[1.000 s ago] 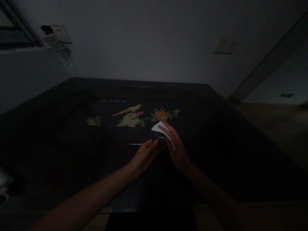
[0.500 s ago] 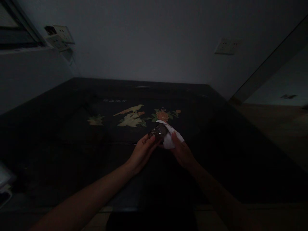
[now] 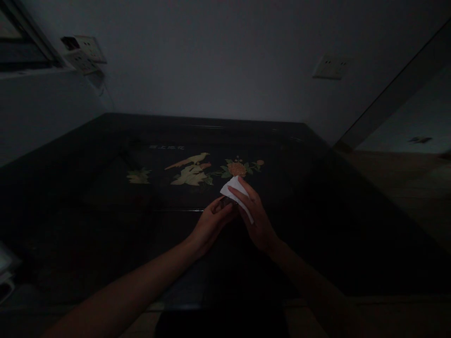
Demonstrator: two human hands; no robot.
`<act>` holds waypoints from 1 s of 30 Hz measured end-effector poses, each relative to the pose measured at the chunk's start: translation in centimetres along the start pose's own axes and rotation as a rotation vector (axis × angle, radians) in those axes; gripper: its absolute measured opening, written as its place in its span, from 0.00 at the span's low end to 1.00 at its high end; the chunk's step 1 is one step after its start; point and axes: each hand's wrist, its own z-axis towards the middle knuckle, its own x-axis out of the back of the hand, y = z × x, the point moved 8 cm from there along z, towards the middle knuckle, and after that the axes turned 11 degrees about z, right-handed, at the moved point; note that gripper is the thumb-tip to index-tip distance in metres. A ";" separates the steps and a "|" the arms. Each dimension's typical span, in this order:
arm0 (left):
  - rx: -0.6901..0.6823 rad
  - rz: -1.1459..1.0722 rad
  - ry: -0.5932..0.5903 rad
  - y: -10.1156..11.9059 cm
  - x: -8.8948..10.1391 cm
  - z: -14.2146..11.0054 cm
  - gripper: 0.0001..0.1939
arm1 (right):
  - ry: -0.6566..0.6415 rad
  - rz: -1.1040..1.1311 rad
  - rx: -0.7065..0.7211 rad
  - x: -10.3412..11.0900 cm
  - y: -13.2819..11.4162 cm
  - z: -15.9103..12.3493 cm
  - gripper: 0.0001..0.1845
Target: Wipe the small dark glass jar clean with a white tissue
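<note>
Near the middle of the view, my left hand (image 3: 210, 223) is closed around a small dark, shiny, see-through object (image 3: 227, 202), glass-like in look. Most of it is hidden by my fingers and the tissue, so its exact kind cannot be made out. My right hand (image 3: 256, 218) presses a white tissue (image 3: 234, 187) over the top and right side of that object, fingers bent across the sheet. Both hands are close together above the near part of a dark glossy table (image 3: 158, 263).
The tabletop carries an inlaid picture of a bird (image 3: 192, 160) and a flower (image 3: 237, 169). Behind it rises a pale wall with a socket (image 3: 331, 67) at right and several sockets (image 3: 84, 56) at left. A white object (image 3: 6, 270) sits at the left edge. The room is dim.
My right hand has moved left and up over the glassy object, and the tissue now covers its top, which showed before. My left hand has stayed nearly in place.
</note>
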 end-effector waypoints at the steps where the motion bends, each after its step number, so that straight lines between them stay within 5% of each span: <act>1: 0.005 -0.002 -0.006 0.0 0.0 0.0 0.22 | 0.046 0.077 -0.045 0.3 0.4 0.1 0.22; 8: 0.014 0.046 -0.008 0.0 0.1 0.0 0.24 | 0.378 0.706 -0.548 0.5 6.4 -1.4 0.26; 11: 0.015 0.048 -0.014 0.1 0.0 -0.1 0.23 | 0.459 0.832 -0.633 0.2 7.7 -1.9 0.27; 14: 0.022 0.046 -0.015 0.2 -0.1 -0.3 0.22 | 0.392 0.691 -0.520 0.5 6.5 -1.3 0.26; 23: 0.019 0.028 0.044 0.1 0.3 -0.2 0.20 | -0.078 -0.241 0.175 -1.0 -0.9 -0.6 0.26; 27: 0.041 0.043 0.088 -0.1 0.6 -0.3 0.19 | -0.142 -0.355 0.183 -1.6 -0.7 -0.7 0.27; 30: 0.021 0.020 0.047 -0.1 0.3 -0.2 0.18 | -0.073 -0.219 0.107 -0.9 -0.4 -0.3 0.24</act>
